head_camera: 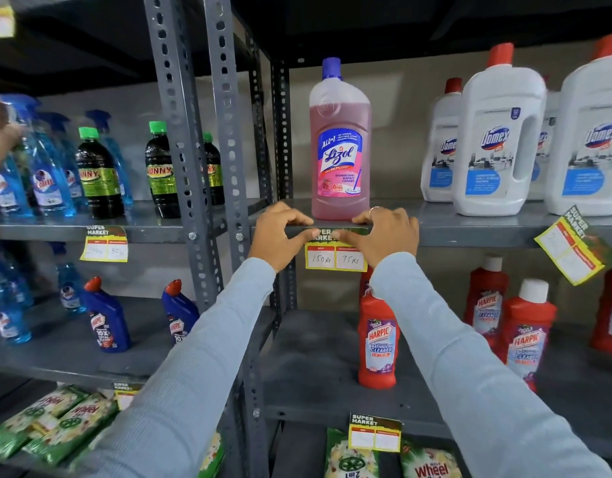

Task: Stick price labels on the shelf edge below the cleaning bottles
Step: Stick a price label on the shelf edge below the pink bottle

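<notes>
Both hands, left hand (278, 232) and right hand (383, 234), thumbs on price label (335, 257).

Even, fairly bright indoor light falls on the shelf fronts, while the top of the view under the upper shelf stays dark. Soft glare sits on the white bottles (497, 139) at the right. The pink bottle (340, 143) in the centre is sharp; the blue spray bottles (39, 167) at far left are blurred. The grey uprights (180, 132) bow from wide-angle distortion

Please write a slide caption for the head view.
Both hands press a price label onto the shelf edge below the Lizol bottle.
</notes>
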